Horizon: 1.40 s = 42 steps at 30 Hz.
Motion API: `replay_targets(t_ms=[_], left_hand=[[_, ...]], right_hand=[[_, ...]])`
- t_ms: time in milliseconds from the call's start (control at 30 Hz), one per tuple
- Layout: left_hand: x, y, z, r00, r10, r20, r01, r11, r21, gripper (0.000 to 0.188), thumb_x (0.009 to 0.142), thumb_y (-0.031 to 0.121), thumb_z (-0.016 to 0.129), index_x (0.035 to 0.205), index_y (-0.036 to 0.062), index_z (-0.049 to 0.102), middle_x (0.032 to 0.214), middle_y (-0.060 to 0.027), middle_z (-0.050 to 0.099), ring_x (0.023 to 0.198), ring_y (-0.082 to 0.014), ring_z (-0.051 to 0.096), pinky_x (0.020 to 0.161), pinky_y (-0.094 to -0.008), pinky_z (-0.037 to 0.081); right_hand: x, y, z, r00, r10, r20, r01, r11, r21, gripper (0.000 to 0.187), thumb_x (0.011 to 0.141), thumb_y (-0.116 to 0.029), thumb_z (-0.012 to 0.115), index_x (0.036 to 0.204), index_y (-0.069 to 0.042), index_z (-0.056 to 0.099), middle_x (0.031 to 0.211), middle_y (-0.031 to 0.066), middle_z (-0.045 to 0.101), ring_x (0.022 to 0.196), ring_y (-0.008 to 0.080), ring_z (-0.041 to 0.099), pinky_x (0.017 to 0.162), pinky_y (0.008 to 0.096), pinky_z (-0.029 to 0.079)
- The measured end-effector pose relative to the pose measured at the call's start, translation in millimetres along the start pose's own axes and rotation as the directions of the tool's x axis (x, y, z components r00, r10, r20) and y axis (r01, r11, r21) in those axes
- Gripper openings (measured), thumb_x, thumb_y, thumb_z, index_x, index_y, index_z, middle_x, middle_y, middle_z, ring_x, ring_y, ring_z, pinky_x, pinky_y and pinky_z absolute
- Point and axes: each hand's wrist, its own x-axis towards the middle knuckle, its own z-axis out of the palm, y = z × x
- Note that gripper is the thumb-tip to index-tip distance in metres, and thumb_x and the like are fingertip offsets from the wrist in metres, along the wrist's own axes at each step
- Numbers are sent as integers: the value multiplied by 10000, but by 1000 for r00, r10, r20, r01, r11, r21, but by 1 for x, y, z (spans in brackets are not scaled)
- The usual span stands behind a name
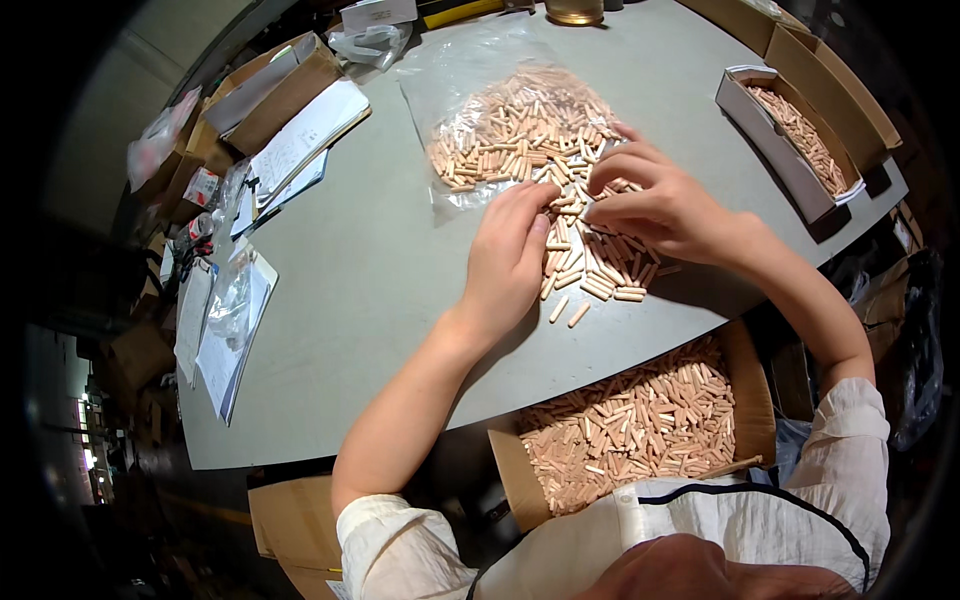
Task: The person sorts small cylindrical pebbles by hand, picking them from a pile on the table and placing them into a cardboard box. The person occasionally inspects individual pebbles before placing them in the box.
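Some written-on papers [312,122], many wooden pegs [625,262]

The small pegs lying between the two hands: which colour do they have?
Pale tan, like bare wood; the head view shows these small pegs best.

hands: two, left hand [507,250] and right hand [665,200], centre. clear bag [450,78] of pegs [500,155]: one, upper centre. loose peg pile [622,264]: one, centre; pieces too many for me to count. detached pegs [559,310]: two, below it. peg-filled boxes: two, narrow white box [766,145] upper right, brown carton [751,390] lower centre.
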Motion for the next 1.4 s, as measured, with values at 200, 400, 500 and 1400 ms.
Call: replay_targets(t_ms=[200,400,500,1400], left_hand=[[8,2,-6,906,-424,16,363,755,-545,306,1081,89,481,1276,-9,695,1240,-86,717,1126,-136,645,1035,-302,487],[10,-4,-9,880,-475,-21,345,668,-659,298,1069,95,489,1258,-19,688,1243,-77,714,1133,-141,633,1050,-298,466],[9,-4,-2,889,-447,-104,278,705,-653,292,1086,89,460,1242,-30,677,1226,-89,708,1169,-147,623,1042,-310,469],[3,-18,5,996,-66,58,58,988,142,671,990,294,711,1495,-73,467,1467,-252,530,1393,-373,516,1187,-448,397]], right_hand=[[16,18,19,992,-8,126,-8,993,120,101,868,-107,819,964,-123,793,1009,47,629,1094,276,591,1302,556,270],[16,6,18,990,54,133,-62,996,58,102,927,-69,770,990,-64,690,986,66,612,1145,302,577,1301,554,271],[2,6,10,993,116,-2,-116,990,80,125,947,-20,734,1035,-58,653,993,71,633,1098,286,622,1287,566,296],[-69,-65,-6,932,177,317,-126,976,-177,954,978,-636,586,1637,10,345,1695,239,357,1592,377,322,1321,541,193]])
